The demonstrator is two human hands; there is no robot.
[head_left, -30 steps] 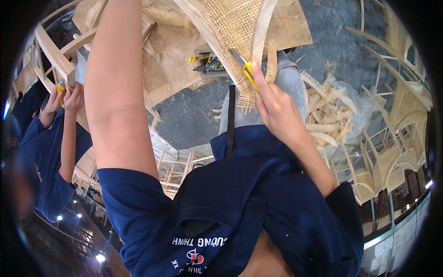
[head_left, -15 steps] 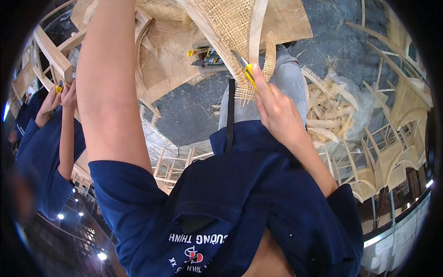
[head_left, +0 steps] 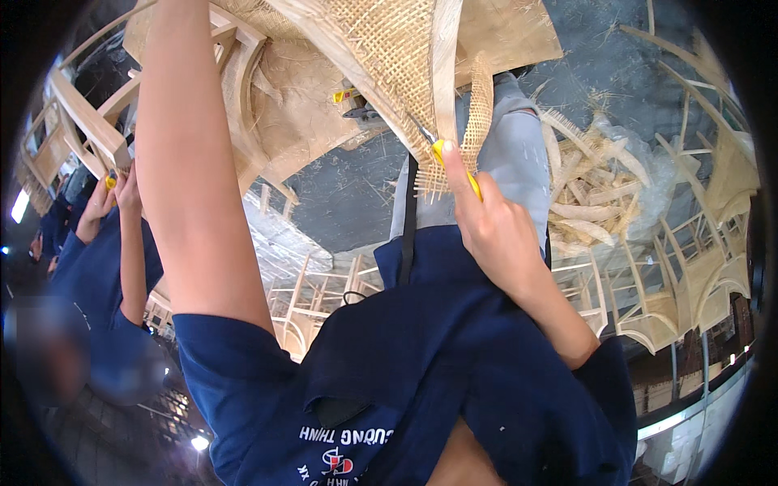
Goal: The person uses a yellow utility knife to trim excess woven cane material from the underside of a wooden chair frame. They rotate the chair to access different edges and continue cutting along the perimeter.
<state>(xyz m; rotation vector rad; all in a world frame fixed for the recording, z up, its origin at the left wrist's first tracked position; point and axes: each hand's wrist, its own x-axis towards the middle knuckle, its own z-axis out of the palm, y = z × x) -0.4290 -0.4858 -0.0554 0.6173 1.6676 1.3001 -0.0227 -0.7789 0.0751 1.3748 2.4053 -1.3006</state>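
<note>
Cane: While I watch from far away, I see a woven cane sheet point(head_left: 397, 57) near the top, stretched on a pale wood frame point(head_left: 447, 73). A loose strip of it hangs down by the right hand, with frayed ends at the bottom.
Knife: I see a small yellow knife point(head_left: 442, 154) with its thin blade pointing up to the cane edge, right where the strip meets the frame.
Right hand: My right hand point(head_left: 494, 231) is wrapped tight around the knife, fingers closed, thumb point(head_left: 455, 174) laid along the handle.
Left hand: My left arm point(head_left: 190, 162) goes straight up past the top edge. The hand is out of view, so I cannot tell how its fingers are.
Clothes: I see a dark blue shirt point(head_left: 454, 381) low down and grey trousers point(head_left: 519, 154) just behind the strip.
Floor: The dark floor point(head_left: 340, 194) has bits of cane on it. A heap of scraps point(head_left: 596, 202) lies to the right.
Tool: A yellow and black tool point(head_left: 352, 101) lies under the frame.
Around: Bare wood chair frames point(head_left: 689, 267) stand about.
Other person: At the left, a person in blue point(head_left: 97, 267) holds something yellow with both hands up.
</note>
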